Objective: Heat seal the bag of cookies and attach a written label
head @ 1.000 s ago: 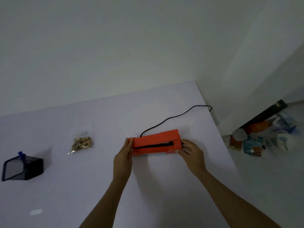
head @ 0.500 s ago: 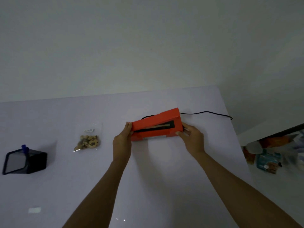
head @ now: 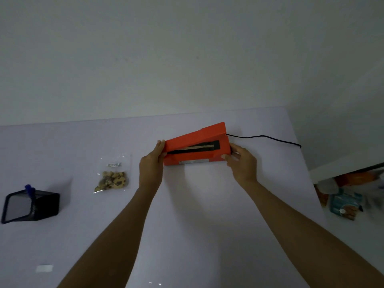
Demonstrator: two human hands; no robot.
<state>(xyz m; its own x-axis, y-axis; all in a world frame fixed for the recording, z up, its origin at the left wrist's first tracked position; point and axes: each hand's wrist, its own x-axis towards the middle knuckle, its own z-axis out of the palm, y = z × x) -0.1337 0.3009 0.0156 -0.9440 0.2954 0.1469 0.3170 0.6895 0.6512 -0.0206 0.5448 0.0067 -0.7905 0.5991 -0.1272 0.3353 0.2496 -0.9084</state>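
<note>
Both hands grip the orange heat sealer (head: 195,145) by its ends on the white worktop (head: 207,225): left hand (head: 151,166) wrapped on the narrow front end, fingers curled, right hand (head: 242,164) closed on the hinge end where the black cord (head: 264,137) exits. Sealer lid stands propped open, black sealing strip exposed between the hands. Bag of cookies (head: 112,175) lies flat just left of the left hand, not touching it, top edge unsealed as far as can be told. Further left, a black mesh holder (head: 31,206) with a blue pen (head: 30,190); a small white slip (head: 44,268), possibly the label, sits well below-left near the left forearm. Likely step: positioning the sealer; sealing not started. Risks: the cord trails off the worktop edge right of the right hand, so dragging the sealer could snag or tug it; fingers near the exposed strip could get burnt if it is hot; sliding left could push the bag.
</note>
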